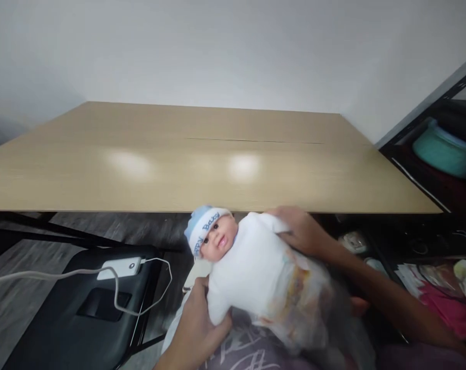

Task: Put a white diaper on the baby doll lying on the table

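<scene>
A baby doll [252, 262] in a white top, a blue and white cap and a printed diaper lies across my lap, head toward the left. My left hand [196, 324] is closed round the doll's near arm at its lower left. My right hand [300, 231] grips the doll's far arm and shoulder, close to the front edge of the wooden table [217, 159]. The doll's legs at the lower right are blurred.
A black chair [82, 308] stands at the lower left, with a white charger and cable [119, 267] lying on it. To the right is a dark shelf holding a teal bowl [445, 149], pink cloth [445, 303] and small items. A white wall stands behind the table.
</scene>
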The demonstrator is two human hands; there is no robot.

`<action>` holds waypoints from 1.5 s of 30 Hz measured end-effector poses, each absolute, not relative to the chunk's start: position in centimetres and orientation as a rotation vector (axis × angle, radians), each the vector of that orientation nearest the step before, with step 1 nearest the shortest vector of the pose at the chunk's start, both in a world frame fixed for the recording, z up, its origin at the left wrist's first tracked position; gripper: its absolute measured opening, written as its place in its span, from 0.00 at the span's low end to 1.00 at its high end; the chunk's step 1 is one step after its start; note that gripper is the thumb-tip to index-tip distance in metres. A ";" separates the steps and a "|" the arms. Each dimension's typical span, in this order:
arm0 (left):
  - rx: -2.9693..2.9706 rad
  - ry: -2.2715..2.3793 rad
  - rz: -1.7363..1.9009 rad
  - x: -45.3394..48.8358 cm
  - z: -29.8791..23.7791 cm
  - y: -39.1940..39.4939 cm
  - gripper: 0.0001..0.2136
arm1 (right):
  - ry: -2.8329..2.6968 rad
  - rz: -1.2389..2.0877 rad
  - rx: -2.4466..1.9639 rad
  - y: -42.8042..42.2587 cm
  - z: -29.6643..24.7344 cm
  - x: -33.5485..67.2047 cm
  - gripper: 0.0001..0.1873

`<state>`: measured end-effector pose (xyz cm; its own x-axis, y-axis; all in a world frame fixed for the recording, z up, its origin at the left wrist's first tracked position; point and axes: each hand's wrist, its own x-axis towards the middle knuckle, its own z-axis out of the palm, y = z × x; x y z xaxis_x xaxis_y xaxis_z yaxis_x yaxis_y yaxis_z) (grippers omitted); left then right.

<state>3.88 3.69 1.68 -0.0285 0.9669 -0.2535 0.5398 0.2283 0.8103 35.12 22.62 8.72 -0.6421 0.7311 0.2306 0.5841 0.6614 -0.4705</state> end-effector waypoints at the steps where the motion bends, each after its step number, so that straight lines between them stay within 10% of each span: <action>1: 1.429 1.690 0.628 3.6 1.1 2.4 0.17 | -2.513 0.475 -1.064 21.2 7.4 34.6 0.23; 12: 1.616 1.763 0.416 1.3 -0.9 -0.3 0.23 | -2.561 0.694 -1.335 17.1 -1.6 32.2 0.23; 42: 2.002 0.600 0.559 6.0 4.5 7.8 0.10 | -2.296 1.086 -1.026 11.8 2.9 34.7 0.13; 45: 1.942 0.518 0.504 4.0 4.4 6.8 0.19 | -2.282 1.205 -1.070 10.5 4.1 37.6 0.28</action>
